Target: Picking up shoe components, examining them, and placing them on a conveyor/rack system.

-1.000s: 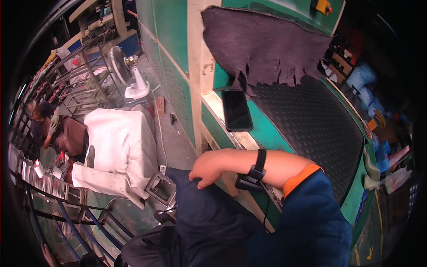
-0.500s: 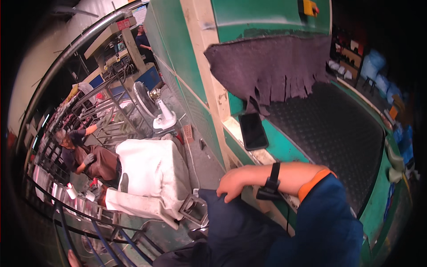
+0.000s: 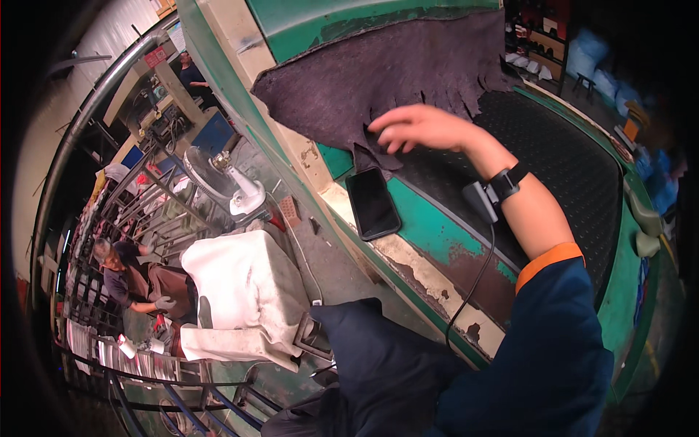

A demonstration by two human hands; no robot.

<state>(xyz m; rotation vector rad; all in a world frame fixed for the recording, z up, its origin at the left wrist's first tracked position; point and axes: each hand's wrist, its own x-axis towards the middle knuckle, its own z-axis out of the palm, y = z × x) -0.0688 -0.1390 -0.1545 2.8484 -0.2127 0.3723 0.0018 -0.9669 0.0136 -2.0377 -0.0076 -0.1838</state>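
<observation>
My right hand (image 3: pixel 415 130) hovers at the lower edge of a dark purple-brown leather hide (image 3: pixel 364 73). Its fingers are loosely bent and apart, with nothing visible in them. Whether the fingertips touch the hide's ragged, strip-cut edge I cannot tell. A dark wrist device (image 3: pixel 497 191) with a cable is strapped round that wrist. Below the hand a black phone (image 3: pixel 373 205) lies on the green machine's ledge. The hide drapes over the back of a black textured mat (image 3: pixel 553 160). My left hand is out of the picture.
To the left, a white cloth (image 3: pixel 244 284) covers a block-like form. Behind it stand a fan (image 3: pixel 218 178) and metal racks (image 3: pixel 149 211). A seated co-worker (image 3: pixel 145 280) wears gloves and an apron. The worn machine ledge (image 3: pixel 437 288) runs below the mat.
My right hand has lifted off the dark blue cloth at the lower middle and moved up and right to the hide. The view has shifted toward the right.
</observation>
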